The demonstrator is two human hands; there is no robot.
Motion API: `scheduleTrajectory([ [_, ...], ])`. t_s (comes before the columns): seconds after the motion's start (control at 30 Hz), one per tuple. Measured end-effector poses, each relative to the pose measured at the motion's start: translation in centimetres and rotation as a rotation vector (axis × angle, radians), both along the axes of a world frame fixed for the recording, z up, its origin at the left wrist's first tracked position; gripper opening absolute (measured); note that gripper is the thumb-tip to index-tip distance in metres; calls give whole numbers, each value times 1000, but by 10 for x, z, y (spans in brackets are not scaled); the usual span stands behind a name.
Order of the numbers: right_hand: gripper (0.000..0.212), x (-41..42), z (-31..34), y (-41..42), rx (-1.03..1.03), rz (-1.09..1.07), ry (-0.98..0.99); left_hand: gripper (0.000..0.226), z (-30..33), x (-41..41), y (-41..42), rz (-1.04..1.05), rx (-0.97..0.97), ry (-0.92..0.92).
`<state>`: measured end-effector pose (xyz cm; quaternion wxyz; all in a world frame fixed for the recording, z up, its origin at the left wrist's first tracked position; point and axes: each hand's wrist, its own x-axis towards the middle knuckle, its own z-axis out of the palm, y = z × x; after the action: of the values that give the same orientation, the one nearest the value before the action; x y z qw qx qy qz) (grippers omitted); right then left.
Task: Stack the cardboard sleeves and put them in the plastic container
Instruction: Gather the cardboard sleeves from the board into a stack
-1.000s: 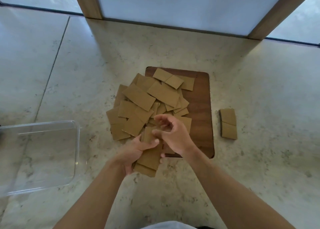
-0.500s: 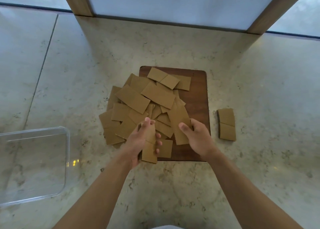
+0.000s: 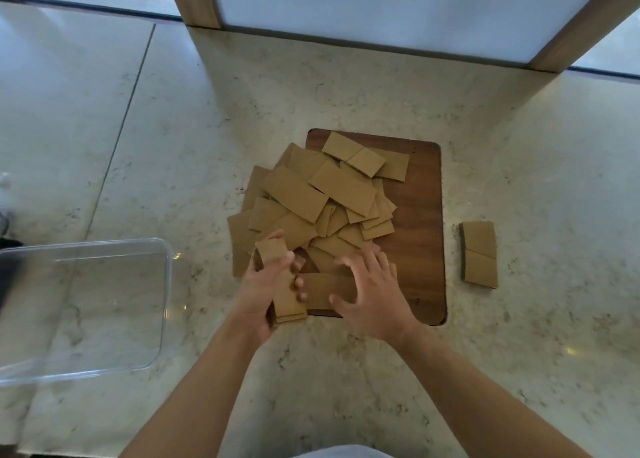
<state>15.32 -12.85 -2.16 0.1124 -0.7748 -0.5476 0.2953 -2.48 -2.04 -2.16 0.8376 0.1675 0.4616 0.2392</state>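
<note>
A loose pile of brown cardboard sleeves [image 3: 311, 198] lies across the left half of a dark wooden board [image 3: 419, 215] and spills onto the stone counter. My left hand [image 3: 266, 284] grips a small stack of sleeves [image 3: 277, 250], held on edge at the pile's near side. My right hand [image 3: 374, 291] has its fingers spread over a flat sleeve [image 3: 322, 289] at the board's near edge and touches it. A clear plastic container [image 3: 162, 305] stands to the left with nothing visible in it.
A small neat stack of sleeves [image 3: 479, 253] lies on the counter right of the board. A frosted window with wooden frame posts [image 3: 194, 0] runs along the back. A seam [image 3: 114, 153] crosses the stone counter at the left.
My right hand has let go of the sleeve it held and dropped onto a flat sleeve at the board's near edge. My left hand keeps its stack. The view has shifted right.
</note>
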Motion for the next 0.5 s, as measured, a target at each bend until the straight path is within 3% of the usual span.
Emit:
scheduleTrajectory([
  [0.07,73,4,-4,-7,-142,60,-88,31,1,-11,3,34,-70,-71],
  [0.13,67,9,-4,-11,-175,23,-69,33,2,-19,2,23,-92,-77],
  [0.23,28,16,1,-15,-123,-156,247,32,5,-24,-2,-17,-30,12],
  [0.33,41,15,11,-15,-32,-410,540,30,7,-20,-7,-28,54,118],
  [0.43,48,0,21,-4,-21,-600,661,57,14,-9,-13,-92,107,55],
  [0.5,41,-18,24,3,-92,-670,867,75,19,2,-18,-156,116,70],
])
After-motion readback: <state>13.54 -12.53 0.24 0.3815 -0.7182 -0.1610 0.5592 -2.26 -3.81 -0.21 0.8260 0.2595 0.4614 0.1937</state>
